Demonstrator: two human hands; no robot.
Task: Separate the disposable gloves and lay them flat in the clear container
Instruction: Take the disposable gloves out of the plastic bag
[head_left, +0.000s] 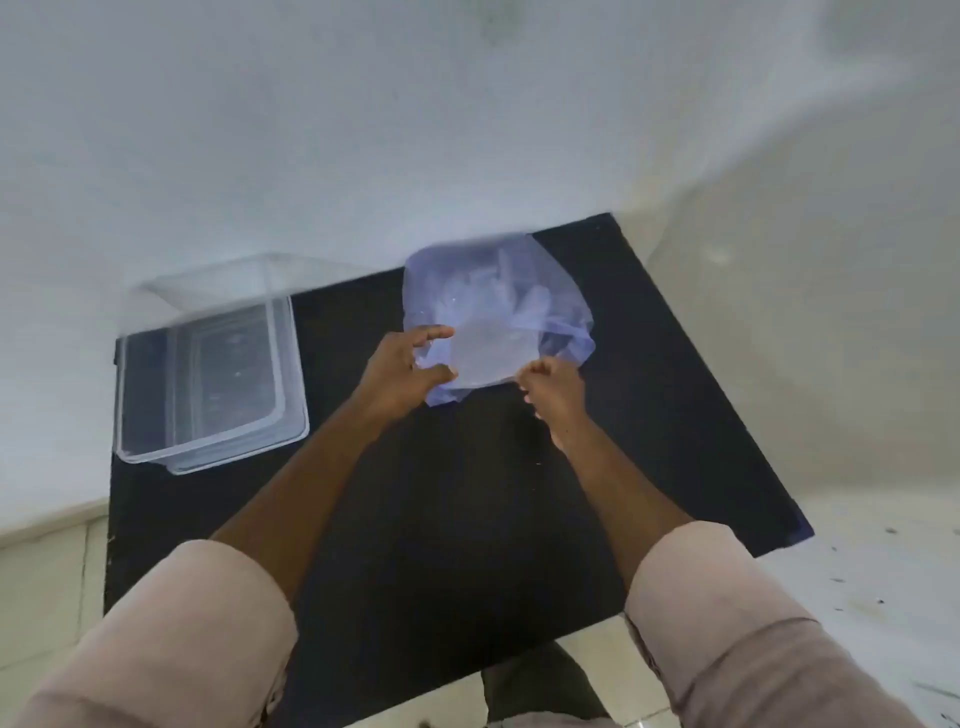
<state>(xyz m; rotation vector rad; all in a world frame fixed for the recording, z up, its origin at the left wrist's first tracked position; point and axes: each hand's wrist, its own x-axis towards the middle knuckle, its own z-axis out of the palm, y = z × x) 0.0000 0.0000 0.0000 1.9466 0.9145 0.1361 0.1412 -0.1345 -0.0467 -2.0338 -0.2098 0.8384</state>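
Both hands, left (400, 371) and right (550, 384), pinch the bag (498, 312) of gloves (488, 296); the container (208, 364) sits at the table's (467, 493) left edge.

A black tabletop (467, 493) fills the middle of the scene, its far edge against a white wall (363, 130). Pale floor tiles (47, 577) show to the near left. To the near right lies a whitish floor (872, 582) flecked with small dark specks.
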